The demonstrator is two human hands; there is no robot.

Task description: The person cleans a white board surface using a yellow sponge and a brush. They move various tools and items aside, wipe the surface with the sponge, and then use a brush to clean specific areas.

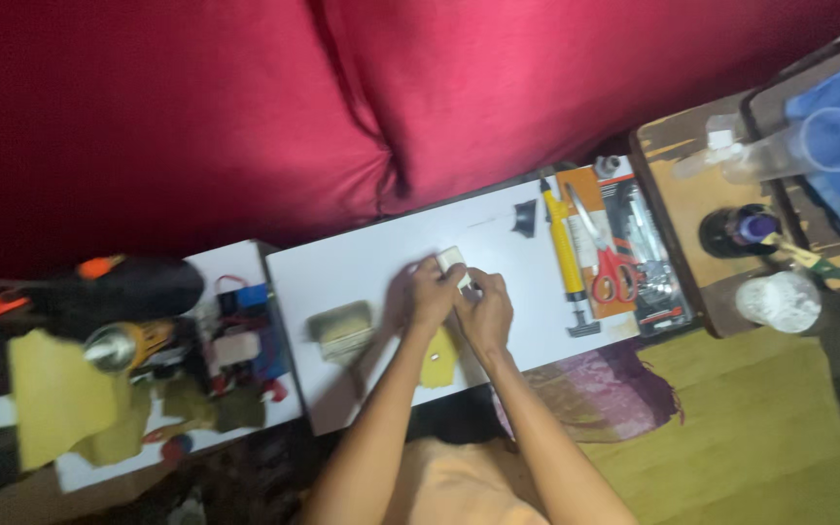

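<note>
My left hand (pixel 432 294) and my right hand (pixel 486 309) meet over the middle of a white board (pixel 362 262). Together they pinch a small white block (pixel 451 261) between the fingertips, the left from its left side, the right from below. A yellow scrap (pixel 439 358) lies on the board under my wrists. A small metal tin (pixel 340 327) sits to the left of my left hand. The picture is blurred, so the block's detail is unclear.
A yellow suction pump (pixel 566 261), red-handled scissors (pixel 609 264) and a tool pack lie at the board's right end. A small black piece (pixel 525 218) lies farther back. Yellow cloths (pixel 55 399), a heat gun (pixel 133 342) and wired parts crowd the left. Bottles and a clear cup (pixel 826 142) stand on a side table.
</note>
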